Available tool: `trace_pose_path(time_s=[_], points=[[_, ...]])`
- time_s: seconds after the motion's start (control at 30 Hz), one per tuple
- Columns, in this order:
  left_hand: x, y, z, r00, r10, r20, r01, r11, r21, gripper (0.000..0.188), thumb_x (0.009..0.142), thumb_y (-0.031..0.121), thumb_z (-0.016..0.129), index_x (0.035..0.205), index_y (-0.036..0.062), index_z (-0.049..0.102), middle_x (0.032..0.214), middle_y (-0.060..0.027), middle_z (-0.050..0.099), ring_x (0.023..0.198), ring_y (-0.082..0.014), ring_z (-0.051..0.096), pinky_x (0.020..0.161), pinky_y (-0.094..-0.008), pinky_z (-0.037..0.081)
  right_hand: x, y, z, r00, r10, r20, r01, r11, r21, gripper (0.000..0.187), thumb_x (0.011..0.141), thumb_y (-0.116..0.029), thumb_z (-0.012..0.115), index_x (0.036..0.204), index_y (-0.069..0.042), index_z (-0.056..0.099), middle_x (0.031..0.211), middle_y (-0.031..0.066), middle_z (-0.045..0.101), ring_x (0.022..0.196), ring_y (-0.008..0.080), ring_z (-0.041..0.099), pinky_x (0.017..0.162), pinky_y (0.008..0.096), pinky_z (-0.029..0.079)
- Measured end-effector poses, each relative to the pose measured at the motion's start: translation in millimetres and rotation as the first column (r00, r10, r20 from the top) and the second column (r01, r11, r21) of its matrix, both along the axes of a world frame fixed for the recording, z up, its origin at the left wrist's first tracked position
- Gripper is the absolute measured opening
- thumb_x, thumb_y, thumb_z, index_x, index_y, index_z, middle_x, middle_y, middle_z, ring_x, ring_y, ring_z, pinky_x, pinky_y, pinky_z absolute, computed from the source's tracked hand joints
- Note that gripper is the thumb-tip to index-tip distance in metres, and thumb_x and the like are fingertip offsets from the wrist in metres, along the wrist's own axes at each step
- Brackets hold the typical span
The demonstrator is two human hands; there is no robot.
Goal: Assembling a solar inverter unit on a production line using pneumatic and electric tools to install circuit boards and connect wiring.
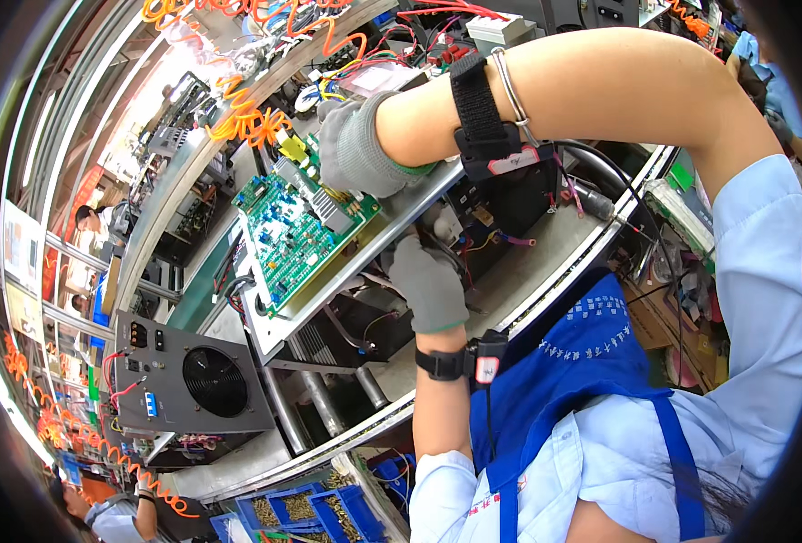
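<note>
Along the near edge of a metal plate (271,333), I have the left hand (428,285) tucked partly underneath, while the right hand (351,149) sits at the far right corner of the green circuit board (297,240) lying on top. (Both wear grey gloves, which hide the finer detail from me.) I cannot tell whether either is wide, narrow or holding something: the plate covers the left fingertips, and the right ones are turned away from my view.

I judge the step in hand to be two-handed work at the plate's right end, from above and below; the next move seems to call for a steady plate and fingers clear of the wires (516,241) near the dark box (532,213).

The right forearm (419,122) blocks much of that end. Past the plate's left corner, a grey box (170,366) with a fan (216,381) stands on the conveyor (519,285), beside its rollers (322,403). Orange coiled hoses (252,127) hang beyond the plate's far edge, and blue bins (319,514) sit outside the conveyor's near edge.
</note>
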State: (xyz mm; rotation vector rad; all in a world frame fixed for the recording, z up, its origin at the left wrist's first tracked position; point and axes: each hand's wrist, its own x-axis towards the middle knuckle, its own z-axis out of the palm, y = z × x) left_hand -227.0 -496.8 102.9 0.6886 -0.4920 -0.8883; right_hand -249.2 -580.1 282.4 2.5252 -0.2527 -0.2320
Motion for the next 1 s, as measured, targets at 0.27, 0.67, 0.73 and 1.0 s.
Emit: trace_pose_path(time_s=[0.27, 0.67, 0.73, 1.0], points=[[35.7, -31.0, -62.4, 0.275, 0.218, 0.936, -0.489, 0.87, -0.059, 0.012, 0.081, 0.0, 0.052, 0.085, -0.0007, 0.064, 0.081, -0.018, 0.064, 0.076, -0.0322, 0.063, 0.065, -0.0342, 0.051, -2.2, 8.7, 8.0, 0.999, -0.047, -0.001, 0.047, 0.998, -0.034, 0.022, 0.067, -0.02, 0.073, 0.087, -0.01, 0.072, 0.077, 0.0099, 0.068, 0.078, 0.028, 0.066, 0.075, 0.0401, 0.049], [24.1, -5.6, -4.8, 0.915, 0.03, 0.402, -0.2, 0.9, 0.387, 0.019, 0.09, 0.008, 0.056, 0.104, -0.0029, 0.064, 0.089, -0.0037, 0.061, 0.075, -0.0111, 0.055, 0.066, -0.0263, 0.047, 0.6, -58.0, 43.9, 0.878, -0.154, 0.454, 0.036, 0.965, 0.259, 0.021, 0.068, -0.015, 0.063, 0.088, -0.013, 0.07, 0.083, 0.0046, 0.068, 0.081, 0.0217, 0.065, 0.072, 0.036, 0.051], [22.2, -4.9, 0.5, 0.789, 0.089, 0.608, -0.266, 0.942, 0.206, 0.02, 0.091, 0.009, 0.056, 0.105, -0.0028, 0.063, 0.091, -0.0052, 0.062, 0.078, -0.012, 0.056, 0.069, -0.0264, 0.047, -0.9, -69.0, 39.5, 0.844, -0.257, 0.472, -0.071, 0.818, 0.571, 0.021, 0.068, -0.014, 0.063, 0.088, -0.011, 0.07, 0.083, 0.0049, 0.067, 0.079, 0.0202, 0.064, 0.072, 0.0333, 0.05], [34.6, -33.6, -36.4, 0.775, 0.053, 0.63, -0.312, 0.898, 0.309, 0.023, 0.093, 0.016, 0.058, 0.111, 0.0019, 0.061, 0.092, -0.0093, 0.064, 0.08, -0.0182, 0.061, 0.069, -0.0309, 0.05, -8.3, -80.6, 19.3, 0.785, -0.309, 0.537, -0.241, 0.646, 0.724, 0.019, 0.072, -0.013, 0.059, 0.087, -0.005, 0.068, 0.08, 0.0074, 0.066, 0.078, 0.0183, 0.062, 0.071, 0.0324, 0.049]])
